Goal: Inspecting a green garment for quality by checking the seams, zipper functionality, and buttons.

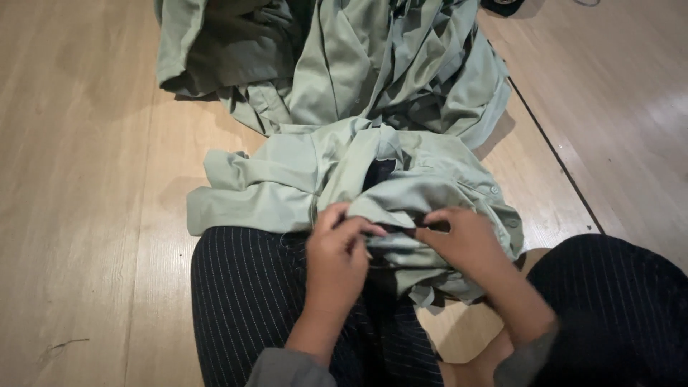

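- Left hand (335,251) is pinching a fold of the pale green shirt (301,179), fingers closed on the cloth (lower centre of the frame).
- Right hand (466,240) is gripping the same shirt just beside it.
- Shirt is lying across the lap in pinstriped trousers (244,301).
- More green garments (373,64) are piling on the wooden floor (79,179) at top centre.

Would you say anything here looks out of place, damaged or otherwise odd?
Nothing looks damaged or spilled. Both the left hand and right hand pinch a crumpled pale green shirt lying across the lap, and a loose heap of similar green garments sits unfolded on the wooden floor beyond it.
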